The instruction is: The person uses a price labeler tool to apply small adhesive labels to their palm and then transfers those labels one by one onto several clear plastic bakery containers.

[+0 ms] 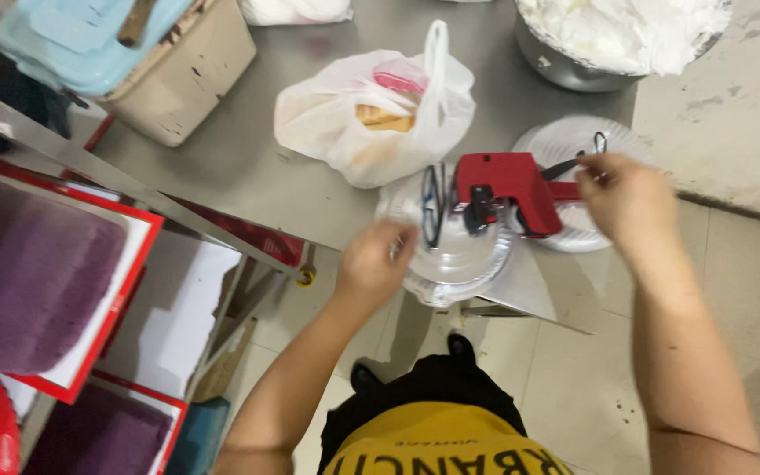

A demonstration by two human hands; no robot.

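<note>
the left hand [373, 264] has its grip closed on the rim of a clear plastic lid [455, 251], which lies at the near corner of the steel bench [248, 167]. the right hand [626, 198] is closed around the handle end of a red hand tool [507, 185], a stapler-like device whose black nose sits over the lid's middle.

at 12 o'clock from the lid, touching its far edge, slumps a white plastic bag [371, 114] with something tan and pink inside; it crowds the space just behind the tool. at 3 o'clock, under the right hand and the tool's handle, lies a white round plate [573, 145]. at 1 o'clock, further back, stands a metal bowl [556, 66] heaped with white plastic. at 10 o'clock, well apart, a beige bin [186, 79] carries a pale blue lid [72, 40]. left of the bench, at 9 o'clock, stand red-edged boxes [46, 273] with purple contents. below the bench edge lies tiled floor [573, 387].
</note>
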